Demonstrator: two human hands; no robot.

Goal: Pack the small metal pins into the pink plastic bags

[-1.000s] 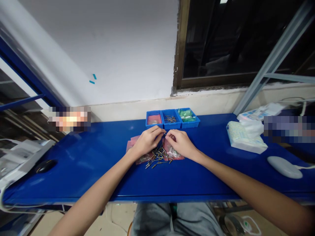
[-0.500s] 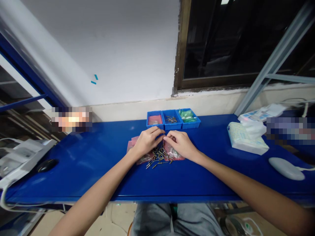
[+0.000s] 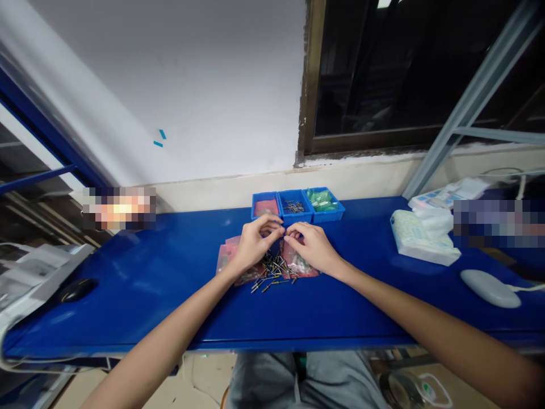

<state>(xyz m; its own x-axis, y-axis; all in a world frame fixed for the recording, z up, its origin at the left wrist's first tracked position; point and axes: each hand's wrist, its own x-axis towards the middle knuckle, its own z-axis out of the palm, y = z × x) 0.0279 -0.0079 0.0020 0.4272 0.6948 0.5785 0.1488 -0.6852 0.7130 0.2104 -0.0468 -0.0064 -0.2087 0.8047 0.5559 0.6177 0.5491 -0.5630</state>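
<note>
My left hand [image 3: 256,241] and my right hand [image 3: 313,245] meet fingertip to fingertip above a pile of blind rivets [image 3: 272,271]. Each has thumb and forefinger pinched together; whatever sits between them is too small to make out. Under and beside the left hand lie pink plastic bags [image 3: 222,259] with small contents. Another pink bag [image 3: 298,266] rests partly beneath my right hand. The rivets are loose on the blue table, several of them spilling toward me between the bags.
Behind my hands stand three blue bins: one with a pink bag [image 3: 266,207], one with loose rivets [image 3: 293,207], one with green bags [image 3: 321,200]. A tissue pack [image 3: 421,241] and white mouse [image 3: 489,288] lie right; a black mouse [image 3: 77,290] lies left.
The left hand's fingers have lifted slightly and curled, with its thumb now raised toward the right fingertips. The hands remain over the rivet pile. The whole view has shifted a little.
</note>
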